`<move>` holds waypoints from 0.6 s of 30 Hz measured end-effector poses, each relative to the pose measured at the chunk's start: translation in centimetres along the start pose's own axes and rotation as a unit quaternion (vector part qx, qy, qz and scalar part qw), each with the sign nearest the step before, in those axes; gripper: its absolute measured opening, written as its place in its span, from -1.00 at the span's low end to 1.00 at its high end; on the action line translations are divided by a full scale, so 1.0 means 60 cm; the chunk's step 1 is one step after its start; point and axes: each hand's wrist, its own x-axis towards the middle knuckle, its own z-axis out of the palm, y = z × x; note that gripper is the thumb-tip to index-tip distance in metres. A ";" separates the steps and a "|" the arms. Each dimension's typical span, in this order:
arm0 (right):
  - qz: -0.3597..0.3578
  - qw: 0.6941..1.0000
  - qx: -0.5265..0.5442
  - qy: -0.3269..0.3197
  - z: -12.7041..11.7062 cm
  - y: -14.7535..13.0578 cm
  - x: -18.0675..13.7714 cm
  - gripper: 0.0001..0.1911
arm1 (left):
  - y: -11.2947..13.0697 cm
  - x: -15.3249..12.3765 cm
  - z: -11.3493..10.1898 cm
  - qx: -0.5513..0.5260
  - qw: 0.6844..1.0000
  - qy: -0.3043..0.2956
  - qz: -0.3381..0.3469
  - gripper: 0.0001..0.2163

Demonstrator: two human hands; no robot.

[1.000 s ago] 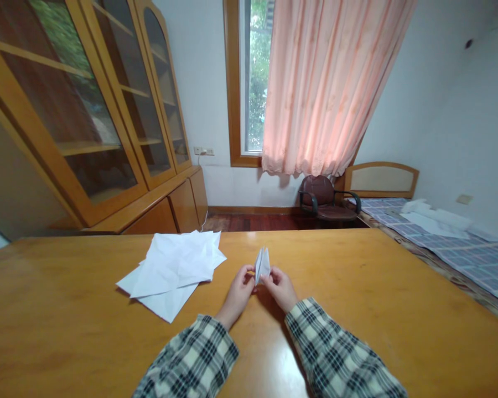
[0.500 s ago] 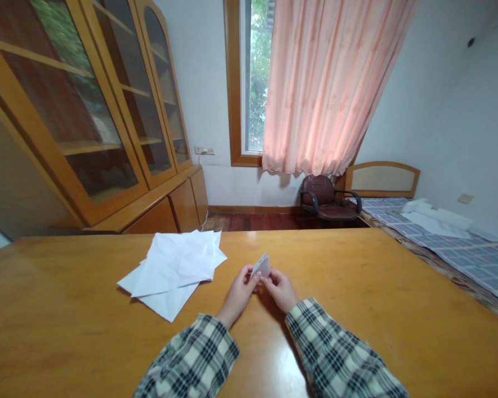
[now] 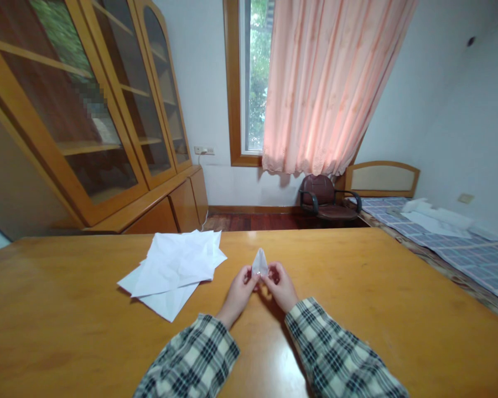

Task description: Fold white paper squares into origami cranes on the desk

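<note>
A small folded piece of white paper is held between my two hands, its pointed tip facing up and away from me. My left hand pinches its left side, thumb toward me. On the other side my right hand grips the lower right edge with thumb and bent fingers. Both thumbs nearly meet at the near edge of the paper. The fingers behind the paper are partly hidden. Several loose white sheets lie in an overlapping pile to the left of my hands.
The wooden table spreads beneath my hands. Beyond its far edge stand a brown armchair and a pink curtain. A glass-fronted cabinet is at the left, and a bed with white material on it is at the right.
The folded paper has turned from a slanted, rightward-leaning shape to an upright point facing me. My fingers shifted slightly around it; the paper pile stayed still.
</note>
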 end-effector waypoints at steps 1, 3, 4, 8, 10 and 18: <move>0.000 1.000 -0.002 0.012 -0.001 0.000 0.001 -0.66 | 0.002 0.000 0.000 -0.001 1.000 0.001 -0.002 -0.66; -0.008 1.000 -0.011 0.027 -0.002 0.000 0.003 -0.59 | 0.003 -0.001 0.001 -0.003 1.000 0.000 -0.002 -0.66; -0.012 0.999 -0.016 0.029 -0.002 -0.001 0.004 -0.56 | 0.003 -0.001 0.001 -0.003 1.000 0.000 -0.001 -0.66; -0.010 1.000 -0.016 -0.002 -0.002 -0.005 0.003 -0.59 | 0.001 0.000 0.000 -0.010 1.000 0.000 -0.003 -0.65; -0.014 1.000 -0.017 -0.011 -0.001 -0.007 0.002 -0.59 | -0.001 0.000 0.000 -0.016 1.000 -0.001 -0.006 -0.64; -0.031 0.998 -0.053 -0.011 -0.006 -0.007 0.002 -0.61 | -0.002 0.001 -0.001 -0.013 1.000 -0.005 -0.003 -0.66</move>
